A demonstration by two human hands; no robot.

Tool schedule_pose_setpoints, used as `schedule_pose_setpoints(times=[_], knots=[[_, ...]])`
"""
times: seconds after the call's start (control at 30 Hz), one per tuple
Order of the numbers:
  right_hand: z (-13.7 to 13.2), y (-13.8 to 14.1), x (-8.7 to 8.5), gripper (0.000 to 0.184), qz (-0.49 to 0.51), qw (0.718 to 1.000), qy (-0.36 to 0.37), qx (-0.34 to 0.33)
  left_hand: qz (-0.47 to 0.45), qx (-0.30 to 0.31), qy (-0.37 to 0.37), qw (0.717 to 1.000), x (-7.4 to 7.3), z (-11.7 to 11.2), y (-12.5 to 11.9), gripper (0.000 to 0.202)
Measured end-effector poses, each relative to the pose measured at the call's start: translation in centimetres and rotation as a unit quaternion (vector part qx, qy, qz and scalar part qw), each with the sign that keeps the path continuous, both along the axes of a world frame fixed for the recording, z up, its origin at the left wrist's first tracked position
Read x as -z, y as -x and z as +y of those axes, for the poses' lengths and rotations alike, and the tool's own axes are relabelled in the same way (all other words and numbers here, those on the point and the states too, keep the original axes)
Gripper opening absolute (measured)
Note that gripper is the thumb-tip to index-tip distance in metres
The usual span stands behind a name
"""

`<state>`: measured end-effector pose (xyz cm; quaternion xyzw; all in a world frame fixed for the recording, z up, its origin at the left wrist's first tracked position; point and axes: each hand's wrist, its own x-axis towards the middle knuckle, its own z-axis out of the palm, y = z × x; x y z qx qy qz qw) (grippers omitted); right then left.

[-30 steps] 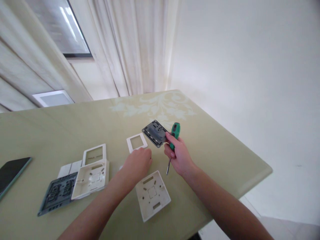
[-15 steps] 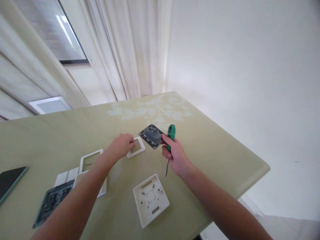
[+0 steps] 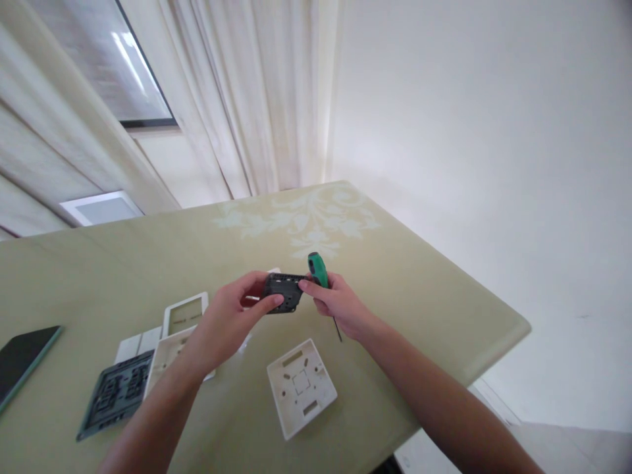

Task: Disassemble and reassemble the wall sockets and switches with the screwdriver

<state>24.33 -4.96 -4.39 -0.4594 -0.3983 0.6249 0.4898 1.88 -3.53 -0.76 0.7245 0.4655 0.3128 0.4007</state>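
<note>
Between both hands, above the table, is a dark grey socket plate (image 3: 285,289). My left hand (image 3: 241,313) grips its left side, thumb across the near face. My right hand (image 3: 340,299) pinches the plate's right edge and also keeps a green-handled screwdriver (image 3: 317,268) in its grasp, the shaft pointing down toward the table. Behind the plate and left hand, a white frame (image 3: 274,270) is mostly hidden. Nearer to me, a white square mounting box (image 3: 302,388) lies with its hollow side up.
On the left, beside my forearm, lie another white frame (image 3: 184,313) with screws inside it, a second white box (image 3: 160,359), a white panel (image 3: 141,343) and a dark grey plate (image 3: 116,395). A dark flat device (image 3: 27,355) is at far left. The table's edge (image 3: 444,257) runs along the right.
My left hand has left the white frame and taken hold of the socket plate. The plate has tilted and moved slightly down and left, with the right hand and screwdriver.
</note>
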Motion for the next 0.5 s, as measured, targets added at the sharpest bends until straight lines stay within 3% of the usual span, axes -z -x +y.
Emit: schedule_pose_setpoints(times=[0.1,0.2,0.33,0.43,0.5], knots=[[0.2,-1.2,-0.4,0.039,-0.102,0.993,-0.057,-0.029,0.108,-0.034,-0.149,0.982,0.8,-1.9,1.2,0.029],[0.2,-2.6,-1.2,0.035,-0.222,0.957,-0.11,-0.152,0.26,-0.004,-0.263,0.929,2.1,-3.6,1.8,0.026],[0.0,-3.2,-2.0,0.041,-0.353,0.874,-0.131,-0.307,0.356,0.026,-0.261,0.897,3.9,-4.7,1.5,0.028],[-0.3,-2.9,-2.0,0.039,-0.429,0.821,-0.162,-0.34,0.355,0.022,-0.254,0.9,4.6,-4.9,1.3,0.029],[-0.3,-2.9,-1.9,0.025,-0.454,0.806,-0.173,-0.337,0.349,0.013,-0.253,0.902,4.9,-5.2,1.5,0.032]])
